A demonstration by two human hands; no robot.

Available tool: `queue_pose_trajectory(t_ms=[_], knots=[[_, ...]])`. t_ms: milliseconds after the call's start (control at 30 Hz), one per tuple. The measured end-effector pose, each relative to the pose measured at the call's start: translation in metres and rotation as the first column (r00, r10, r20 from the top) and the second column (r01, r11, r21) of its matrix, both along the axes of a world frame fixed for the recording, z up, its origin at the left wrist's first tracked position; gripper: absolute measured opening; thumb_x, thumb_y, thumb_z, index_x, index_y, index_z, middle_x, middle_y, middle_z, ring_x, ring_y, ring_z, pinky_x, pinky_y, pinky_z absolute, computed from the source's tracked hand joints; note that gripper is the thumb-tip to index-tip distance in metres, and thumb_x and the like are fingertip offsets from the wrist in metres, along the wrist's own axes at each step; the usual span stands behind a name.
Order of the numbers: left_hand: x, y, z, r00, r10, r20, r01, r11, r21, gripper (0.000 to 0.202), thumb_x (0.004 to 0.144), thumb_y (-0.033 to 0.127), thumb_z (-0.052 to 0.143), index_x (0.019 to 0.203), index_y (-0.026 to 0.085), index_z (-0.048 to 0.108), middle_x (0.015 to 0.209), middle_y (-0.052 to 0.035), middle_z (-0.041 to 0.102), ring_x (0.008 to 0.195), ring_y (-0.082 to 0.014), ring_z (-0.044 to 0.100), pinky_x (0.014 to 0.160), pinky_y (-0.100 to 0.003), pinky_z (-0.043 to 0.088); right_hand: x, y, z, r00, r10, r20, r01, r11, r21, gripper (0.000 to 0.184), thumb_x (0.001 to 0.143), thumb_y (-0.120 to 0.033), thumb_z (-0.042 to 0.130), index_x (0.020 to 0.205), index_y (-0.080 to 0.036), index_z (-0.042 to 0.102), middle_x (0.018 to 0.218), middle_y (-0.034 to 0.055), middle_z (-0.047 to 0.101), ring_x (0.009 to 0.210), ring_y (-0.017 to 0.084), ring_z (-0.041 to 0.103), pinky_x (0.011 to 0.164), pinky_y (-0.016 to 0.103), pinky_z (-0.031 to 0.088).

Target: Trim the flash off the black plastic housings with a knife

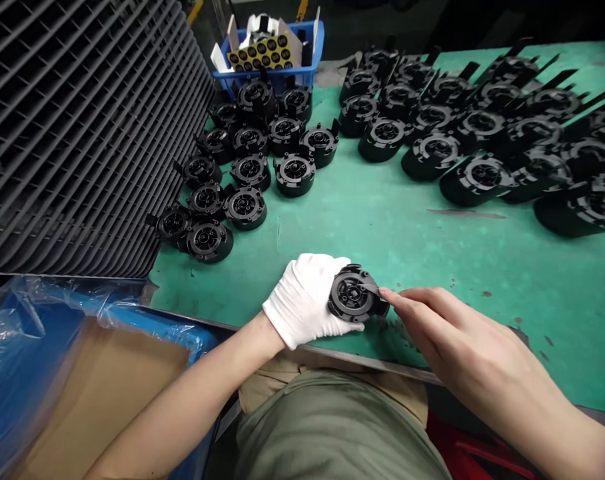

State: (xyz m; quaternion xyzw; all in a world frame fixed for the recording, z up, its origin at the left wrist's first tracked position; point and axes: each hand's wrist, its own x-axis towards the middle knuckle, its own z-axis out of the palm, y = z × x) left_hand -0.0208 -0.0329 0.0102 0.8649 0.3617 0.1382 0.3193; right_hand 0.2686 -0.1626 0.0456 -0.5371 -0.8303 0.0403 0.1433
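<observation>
My left hand (310, 297), in a white glove, is wrapped round a round black plastic housing (353, 295) near the table's front edge. The housing's ringed face, with a hub and spokes, is turned up toward me. My bare right hand (447, 330) comes in from the right with its fingertips pinched at the housing's rim. Between those fingertips is a thin pale strip (371, 287), which reaches over the housing's face; its exact kind is too small to tell.
Similar black housings (246, 205) stand in a group at the left, and taller-looking ones (482, 175) in rows at the right. A blue bin (318, 50) with a yellow sticker sheet (262, 53) is at the back. Stacked black grid trays (82, 133) rise at the left, above a plastic-lined blue crate (132, 313).
</observation>
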Motion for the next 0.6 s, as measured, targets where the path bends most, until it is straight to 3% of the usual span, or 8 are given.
queue_pose_trajectory(t_ms=[233, 400, 600], knots=[[0.000, -0.003, -0.003, 1.000, 0.023, -0.005, -0.023, 0.999, 0.048, 0.088, 0.084, 0.087, 0.111, 0.137, 0.023, 0.082, 0.126, -0.0135, 0.091, 0.119, -0.0453, 0.091, 0.104, -0.054, 0.070, 0.003, 0.003, 0.005, 0.996, 0.056, 0.066, -0.057, 0.998, 0.008, 0.091, 0.109, -0.003, 0.050, 0.195, -0.032, 0.055, 0.137, 0.0143, 0.091, 0.083, 0.029, 0.084, 0.060, 0.038, 0.060], [0.000, 0.001, -0.004, 1.000, 0.016, 0.010, -0.017, 0.999, 0.034, 0.084, 0.082, 0.086, 0.113, 0.132, 0.024, 0.083, 0.122, -0.0119, 0.091, 0.116, -0.0441, 0.092, 0.103, -0.052, 0.069, 0.011, 0.012, 0.004, 0.996, 0.085, 0.038, -0.085, 0.996, -0.012, 0.080, 0.115, -0.007, 0.052, 0.189, -0.035, 0.065, 0.129, 0.0113, 0.090, 0.084, 0.025, 0.082, 0.065, 0.035, 0.058], [0.005, -0.002, -0.002, 0.998, 0.056, 0.019, -0.057, 0.997, 0.044, 0.079, 0.073, 0.076, 0.120, 0.125, 0.026, 0.088, 0.117, -0.0108, 0.092, 0.112, -0.0449, 0.092, 0.100, -0.053, 0.072, 0.018, 0.023, -0.021, 0.988, 0.087, -0.130, -0.097, 0.992, -0.074, 0.057, 0.124, -0.016, 0.055, 0.171, -0.036, 0.079, 0.123, 0.0065, 0.087, 0.079, 0.018, 0.077, 0.066, 0.029, 0.057]])
